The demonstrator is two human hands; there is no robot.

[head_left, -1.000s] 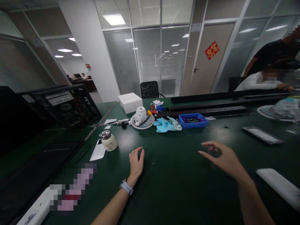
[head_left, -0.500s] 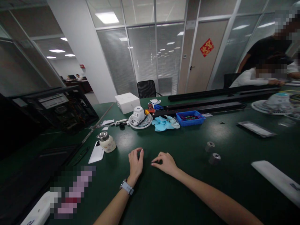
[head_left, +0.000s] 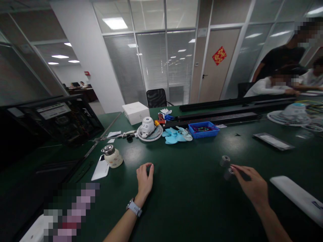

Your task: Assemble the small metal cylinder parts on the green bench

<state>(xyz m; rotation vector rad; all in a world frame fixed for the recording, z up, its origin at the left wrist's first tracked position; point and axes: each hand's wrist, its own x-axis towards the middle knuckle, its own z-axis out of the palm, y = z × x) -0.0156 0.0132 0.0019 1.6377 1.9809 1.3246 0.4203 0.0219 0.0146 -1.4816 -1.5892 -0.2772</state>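
My left hand rests on the green table, fingers lying loosely together, holding nothing; a watch is on its wrist. My right hand reaches out to the right, fingers drawn together, their tips touching the nearer of two small grey cylinders. The other cylinder stands just behind it. What the right fingers hold, if anything, is too small to see.
A small jar and a white card lie left of my left hand. Behind are a white fan part, blue fan blades, a blue tray and long black rails. A white bar lies right. Other people sit at the far right.
My right hand swung left and pinched at a dark speck beside my left hand. It has since moved back right to the grey cylinders, and the speck no longer shows on the table.
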